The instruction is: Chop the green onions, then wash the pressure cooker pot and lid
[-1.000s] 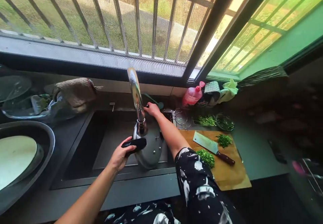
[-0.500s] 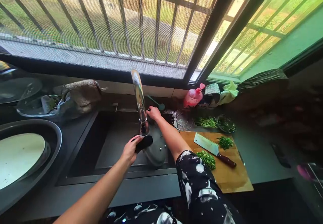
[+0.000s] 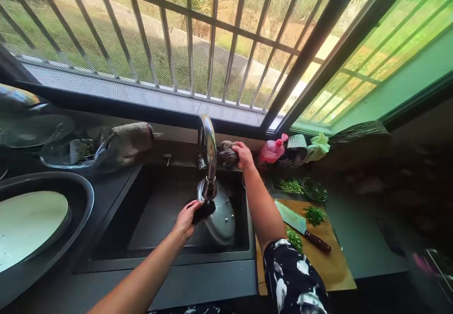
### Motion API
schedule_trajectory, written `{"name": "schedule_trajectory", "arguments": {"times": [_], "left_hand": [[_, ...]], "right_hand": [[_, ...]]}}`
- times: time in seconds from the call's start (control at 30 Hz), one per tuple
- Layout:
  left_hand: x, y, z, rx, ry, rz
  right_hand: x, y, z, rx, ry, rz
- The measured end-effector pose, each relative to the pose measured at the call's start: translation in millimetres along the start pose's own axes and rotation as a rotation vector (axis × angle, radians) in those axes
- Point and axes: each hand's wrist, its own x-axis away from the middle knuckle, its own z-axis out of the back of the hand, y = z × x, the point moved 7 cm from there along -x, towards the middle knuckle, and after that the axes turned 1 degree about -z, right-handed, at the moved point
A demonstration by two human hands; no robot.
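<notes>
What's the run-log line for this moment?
left hand: holding lid by black handle | lid: tilted, near faucet | right hand: holding grey-brown scrubber | cleaver: on cutting board

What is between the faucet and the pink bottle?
The person's right hand, touching a greyish wad, as the head view shows.

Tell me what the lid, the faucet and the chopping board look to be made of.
Lid: probably metal, given its silvery grey sheen. Faucet: likely chromed metal, polished, with mirror-like reflections. Chopping board: seemingly wood or bamboo, judging by its warm tan colour.
</notes>
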Motion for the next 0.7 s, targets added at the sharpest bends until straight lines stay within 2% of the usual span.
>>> {"name": "schedule_trajectory", "arguments": {"times": [0.07,0.13,0.2,0.27,0.33,0.4,0.5,0.57,0.7], "left_hand": [[0.0,0.0,1.0,-0.004,-0.006,0.005],[1.1,0.9,1.9,-0.008,-0.006,0.000],[2.7,1.7,3.7,-0.022,0.007,-0.002],[4.2,2.1,4.8,-0.041,0.007,0.002],[5.1,2.3,5.1,-0.051,-0.006,0.001],[5.5,2.0,6.0,-0.054,-0.009,0.000],[5.5,0.4,7.6,-0.067,0.000,0.008],[5.3,-0.3,7.5,-0.074,-0.007,0.007],[4.7,-1.2,5.2,-0.023,-0.047,0.003]], "right_hand": [[2.1,-54.9,-2.6,-0.162,-0.054,0.178],[6.0,-107.1,-14.5,-0.212,-0.090,0.337],[11.5,-149.8,-37.2,-0.156,-0.106,0.475],[18.9,-178.6,-68.3,0.015,-0.119,0.596],[25.6,-189.7,-99.6,0.290,-0.129,0.666],[29.2,-184.7,-122.4,0.600,-0.164,0.667],[29.9,-167.6,-131.1,0.857,-0.282,0.632],[28.0,-161.6,-124.2,0.812,-0.356,0.610],[21.8,-164.7,-100.5,0.505,-0.394,0.584]]}}
